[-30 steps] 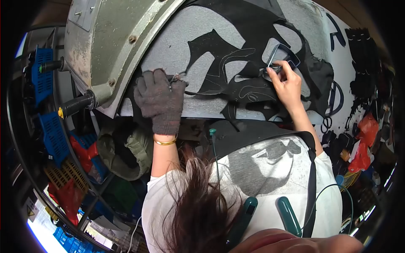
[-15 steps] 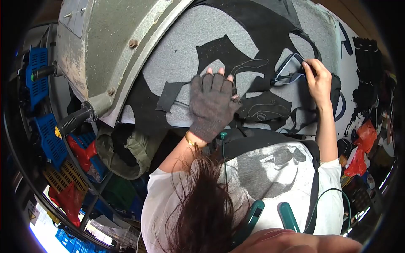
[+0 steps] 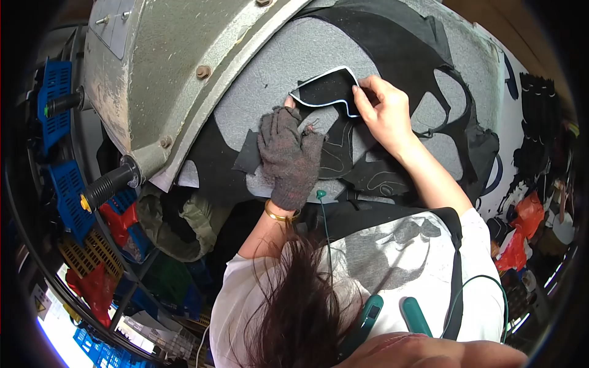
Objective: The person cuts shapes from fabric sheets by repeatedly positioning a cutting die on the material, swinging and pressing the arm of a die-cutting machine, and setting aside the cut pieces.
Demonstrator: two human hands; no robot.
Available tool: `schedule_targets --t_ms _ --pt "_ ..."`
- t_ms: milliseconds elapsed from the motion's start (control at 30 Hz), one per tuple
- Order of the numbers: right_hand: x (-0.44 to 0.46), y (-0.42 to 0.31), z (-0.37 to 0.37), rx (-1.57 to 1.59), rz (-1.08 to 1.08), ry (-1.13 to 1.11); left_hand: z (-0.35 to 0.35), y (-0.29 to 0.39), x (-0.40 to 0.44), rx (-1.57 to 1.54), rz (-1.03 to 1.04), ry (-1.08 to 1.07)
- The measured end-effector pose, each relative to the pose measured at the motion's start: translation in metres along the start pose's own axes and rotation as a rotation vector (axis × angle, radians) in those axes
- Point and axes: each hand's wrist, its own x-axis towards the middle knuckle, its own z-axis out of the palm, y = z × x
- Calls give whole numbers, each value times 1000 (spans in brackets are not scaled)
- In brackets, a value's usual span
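Observation:
A thin metal cutting die (image 3: 347, 102), a closed outline with a pale bluish edge, sits over black sheet material on the grey cutting surface (image 3: 245, 83). My right hand (image 3: 388, 113), bare, pinches its right side between thumb and fingers. Wearing a dark fingerless glove, my left hand (image 3: 287, 156) is at the die's left corner, one bare fingertip touching it. The thumb of that hand stands apart from the fingers. Beneath and around both hands lie black sheet offcuts (image 3: 463, 116) with cut-out holes. A black piece with curved stitch-like lines (image 3: 383, 181) rests below the right hand.
A large grey metal machine arm (image 3: 178, 80) with bolts and a black handle (image 3: 110, 183) looms on the left. Blue crates (image 3: 72, 199) and a pale green sack (image 3: 178, 224) stand beyond it. Red plastic bags (image 3: 518, 230) hang at the right.
My right hand has brought the die leftward from the right side and turned it over the black sheet. My left hand has moved slightly left and down, from lying flat to touching the die's corner.

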Motion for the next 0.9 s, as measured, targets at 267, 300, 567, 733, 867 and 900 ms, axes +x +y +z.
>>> schedule_targets --t_ms 267,300,567,733,867,900 --pt "-13 18 -14 -70 -344 -164 14 -7 0 -128 -24 51" --pt "-16 20 -14 -109 -374 -165 12 -7 3 -124 -29 50" --pt "-37 16 -14 -110 -281 -109 10 -7 16 -207 -43 -89" --pt "-24 17 -22 46 -122 -213 14 -8 13 -190 -11 -55" --pt "-12 17 -22 22 -161 -256 17 -11 13 -146 14 -14" --pt "-14 18 -21 21 -161 -254 16 -10 14 -147 16 -15"
